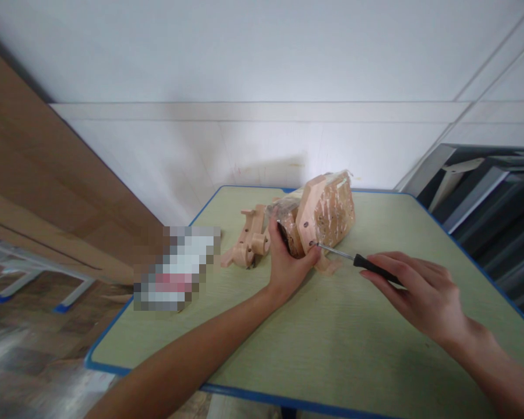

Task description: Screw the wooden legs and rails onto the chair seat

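Observation:
My left hand is closed around the near left side of a light wooden piece with dark holes in its face. Clear plastic wrap covers a brown, cork-like block behind that face. In my right hand is a screwdriver with a black handle and a thin metal shaft. Its tip meets the wooden face near the lower hole, beside my left thumb. Whether a screw sits there is too small to tell. Left of my left hand lies another wooden part with rounded knobs.
A pixelated flat item lies at the table's left. The pale green table has a blue edge and stands against a white wall. Large cardboard leans at the left; dark framed panels stand at the right.

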The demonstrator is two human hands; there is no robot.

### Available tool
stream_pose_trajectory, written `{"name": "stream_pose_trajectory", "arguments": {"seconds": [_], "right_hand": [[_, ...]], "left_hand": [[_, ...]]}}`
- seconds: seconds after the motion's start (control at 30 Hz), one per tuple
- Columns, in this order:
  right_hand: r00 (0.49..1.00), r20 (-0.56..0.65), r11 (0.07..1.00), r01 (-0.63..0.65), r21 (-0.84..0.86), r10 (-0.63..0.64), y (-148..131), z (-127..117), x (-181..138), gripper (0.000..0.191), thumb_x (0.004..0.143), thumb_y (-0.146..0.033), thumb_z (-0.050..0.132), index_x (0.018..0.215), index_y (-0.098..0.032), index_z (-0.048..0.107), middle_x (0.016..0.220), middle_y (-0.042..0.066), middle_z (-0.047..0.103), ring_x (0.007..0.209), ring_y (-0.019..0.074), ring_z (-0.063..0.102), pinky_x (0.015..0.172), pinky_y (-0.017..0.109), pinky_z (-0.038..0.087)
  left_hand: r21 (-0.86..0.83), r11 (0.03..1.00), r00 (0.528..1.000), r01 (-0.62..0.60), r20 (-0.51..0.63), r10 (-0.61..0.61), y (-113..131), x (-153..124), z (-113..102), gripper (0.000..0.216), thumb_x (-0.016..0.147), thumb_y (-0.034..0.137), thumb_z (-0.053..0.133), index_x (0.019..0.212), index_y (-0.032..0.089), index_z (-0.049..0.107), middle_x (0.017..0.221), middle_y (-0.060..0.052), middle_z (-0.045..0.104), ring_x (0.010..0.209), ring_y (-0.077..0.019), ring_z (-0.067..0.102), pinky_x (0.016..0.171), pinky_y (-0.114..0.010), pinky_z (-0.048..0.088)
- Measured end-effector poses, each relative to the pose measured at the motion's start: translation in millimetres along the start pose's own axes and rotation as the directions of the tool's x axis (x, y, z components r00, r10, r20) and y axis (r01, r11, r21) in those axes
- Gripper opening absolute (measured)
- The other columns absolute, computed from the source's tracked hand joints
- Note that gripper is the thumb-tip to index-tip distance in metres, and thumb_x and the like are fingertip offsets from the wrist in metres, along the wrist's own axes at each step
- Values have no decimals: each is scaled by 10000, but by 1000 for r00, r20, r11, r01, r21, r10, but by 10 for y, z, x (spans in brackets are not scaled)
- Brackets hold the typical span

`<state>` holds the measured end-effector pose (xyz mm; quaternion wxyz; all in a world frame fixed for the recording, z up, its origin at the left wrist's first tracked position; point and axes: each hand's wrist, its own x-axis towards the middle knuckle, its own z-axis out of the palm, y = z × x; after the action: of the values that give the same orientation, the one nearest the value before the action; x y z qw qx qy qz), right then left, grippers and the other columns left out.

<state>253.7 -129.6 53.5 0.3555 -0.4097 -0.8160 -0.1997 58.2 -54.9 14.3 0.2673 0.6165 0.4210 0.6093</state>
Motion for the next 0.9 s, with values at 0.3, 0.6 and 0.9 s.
{"name": "stream_pose_trajectory", "arguments": {"seconds": [0.3, 0.6, 0.9], "right_hand": [[993, 107, 999, -46, -29, 48, 17, -5, 15, 145, 828, -210, 563, 968, -173, 553, 782, 17, 667, 609, 109, 624, 552, 209, 446], [986, 144, 980, -112, 164, 88, -41, -8, 37, 163, 770, -169, 618, 903, -165, 524, 821, 34, 581, 696, 116, 598, 600, 210, 472], [995, 97, 995, -18, 102, 8, -49, 2, 28, 242, 758, -60, 590, 974, -162, 557, 888, 52, 560, 732, 109, 582, 625, 215, 486]], "left_hand": [[7, 1000, 1000, -18, 18, 17, -12, -5, -9, 1009, 587, 195, 726, 1375, 291, 105, 1400, -88, 332, 1263, -243, 379, 1041, -429, 332], [29, 999, 1000, -22, 14, 21, -37, -13, -10, 1014, 587, 183, 725, 1378, 301, 103, 1420, -84, 300, 1276, -247, 361, 1044, -435, 326], [-27, 999, 999, -19, 26, 20, -62, -14, -2, 1028, 593, 199, 728, 1381, 304, 77, 1431, -88, 280, 1277, -249, 364, 1036, -431, 341]]}}
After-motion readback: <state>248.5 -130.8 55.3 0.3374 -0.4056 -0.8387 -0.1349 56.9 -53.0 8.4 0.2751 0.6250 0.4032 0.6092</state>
